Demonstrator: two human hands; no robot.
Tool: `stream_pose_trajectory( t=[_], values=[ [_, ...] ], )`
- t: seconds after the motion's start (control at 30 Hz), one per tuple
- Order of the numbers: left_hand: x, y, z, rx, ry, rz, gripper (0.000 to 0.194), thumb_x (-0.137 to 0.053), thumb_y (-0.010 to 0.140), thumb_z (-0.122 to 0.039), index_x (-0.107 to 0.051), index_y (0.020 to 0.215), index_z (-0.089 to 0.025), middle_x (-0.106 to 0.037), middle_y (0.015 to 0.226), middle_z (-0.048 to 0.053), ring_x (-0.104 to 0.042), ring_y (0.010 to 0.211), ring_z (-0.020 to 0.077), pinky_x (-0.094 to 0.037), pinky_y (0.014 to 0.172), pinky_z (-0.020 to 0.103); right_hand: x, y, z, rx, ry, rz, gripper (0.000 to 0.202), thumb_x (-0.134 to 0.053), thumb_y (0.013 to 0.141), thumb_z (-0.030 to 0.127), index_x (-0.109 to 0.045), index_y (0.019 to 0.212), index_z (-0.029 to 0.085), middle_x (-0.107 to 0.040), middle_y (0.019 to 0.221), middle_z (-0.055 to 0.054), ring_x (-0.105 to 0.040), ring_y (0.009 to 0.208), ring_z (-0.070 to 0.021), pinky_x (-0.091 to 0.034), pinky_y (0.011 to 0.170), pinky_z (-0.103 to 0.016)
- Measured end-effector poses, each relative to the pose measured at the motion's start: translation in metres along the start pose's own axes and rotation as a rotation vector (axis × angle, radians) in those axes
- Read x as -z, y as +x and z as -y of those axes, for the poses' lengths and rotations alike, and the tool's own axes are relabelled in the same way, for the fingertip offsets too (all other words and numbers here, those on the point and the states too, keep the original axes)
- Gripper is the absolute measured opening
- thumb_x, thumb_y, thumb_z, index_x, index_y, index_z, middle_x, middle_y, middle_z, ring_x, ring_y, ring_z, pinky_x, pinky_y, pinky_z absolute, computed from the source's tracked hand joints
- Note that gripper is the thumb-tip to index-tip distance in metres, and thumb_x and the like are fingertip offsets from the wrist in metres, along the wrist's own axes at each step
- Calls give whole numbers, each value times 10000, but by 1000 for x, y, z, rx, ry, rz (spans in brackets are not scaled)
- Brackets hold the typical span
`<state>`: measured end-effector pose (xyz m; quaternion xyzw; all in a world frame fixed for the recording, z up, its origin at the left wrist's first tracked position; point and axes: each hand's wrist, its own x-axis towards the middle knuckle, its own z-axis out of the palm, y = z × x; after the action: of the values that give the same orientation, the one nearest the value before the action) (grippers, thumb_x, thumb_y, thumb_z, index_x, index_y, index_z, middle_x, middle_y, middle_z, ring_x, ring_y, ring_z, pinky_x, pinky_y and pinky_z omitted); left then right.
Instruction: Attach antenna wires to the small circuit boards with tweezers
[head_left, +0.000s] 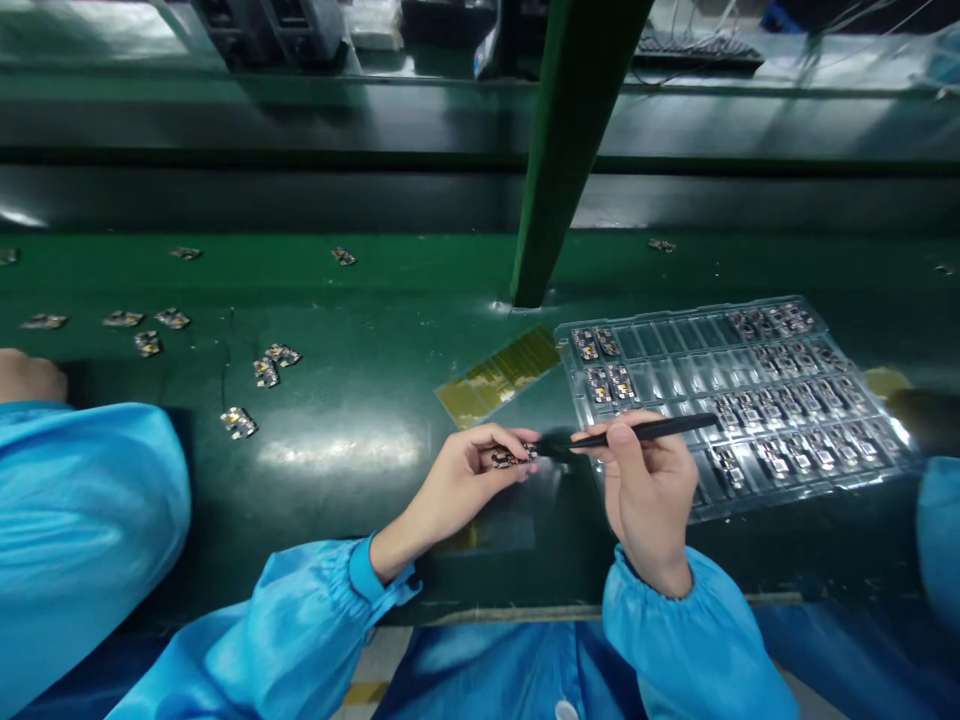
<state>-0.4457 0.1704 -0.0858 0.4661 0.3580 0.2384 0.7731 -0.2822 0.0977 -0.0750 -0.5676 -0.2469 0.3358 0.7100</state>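
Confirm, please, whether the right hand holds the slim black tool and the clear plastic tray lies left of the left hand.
No: the head view shows the tray right of the left hand, not left; the right hand does hold the black tool.

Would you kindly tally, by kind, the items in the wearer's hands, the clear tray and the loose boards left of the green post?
Circuit board in the left hand: 1
Black pen-like tool in the right hand: 1
Clear tray: 1
Loose boards left of the green post (one cut by the edge): 10
Total: 13
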Motion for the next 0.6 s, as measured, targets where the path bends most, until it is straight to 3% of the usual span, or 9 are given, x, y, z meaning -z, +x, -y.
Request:
stream_pose_trajectory(
  t=[0.07, 0.17, 0.27, 0.43, 0.6],
  values=[
    [1, 0, 0, 3, -20, -2, 164, -803, 746, -192, -663, 797, -123, -701, 1199, 90, -741, 809, 133, -592, 793, 256, 0, -1, 1, 6, 9, -3, 126, -731, 865, 311, -654, 861, 210, -715, 726, 16, -749, 675, -174, -653, 628, -303],
    [3, 1, 2, 99, -59, 42, 141, -782, 772, -210, -677, 821, -131, -749, 949, 50, -740, 735, 132, -597, 710, 238, 1, -2, 1, 8, 5, -4, 133, -736, 859, 313, -650, 863, 212, -716, 734, 14, -746, 675, -171, -648, 629, -293],
    [3, 2, 2, 132, -22, 93, 120, -745, 812, -230, -684, 843, -132, -737, 779, 35, -751, 782, 170, -606, 755, 280, 2, -3, 0, -13, -5, 17, 137, -738, 855, 319, -650, 862, 214, -716, 735, 14, -744, 683, -163, -647, 660, -288],
    [5, 0, -1, 8, 78, 184, 181, -727, 823, -176, -670, 993, -151, -748, 1034, 83, -729, 1017, 214, -571, 918, 334, 4, -2, -5, -55, 0, 46, 133, -746, 848, 313, -665, 859, 210, -711, 743, 18, -740, 694, -147, -648, 664, -266],
    [6, 0, 4, -7, 148, 98, 284, -722, 853, -228, -627, 1111, -157, -763, 982, 78, -754, 907, 203, -601, 852, 325, 3, -2, -7, -108, -31, 87, 142, -748, 843, 319, -669, 859, 203, -716, 731, 15, -743, 699, -154, -661, 665, -282]
  ],
)
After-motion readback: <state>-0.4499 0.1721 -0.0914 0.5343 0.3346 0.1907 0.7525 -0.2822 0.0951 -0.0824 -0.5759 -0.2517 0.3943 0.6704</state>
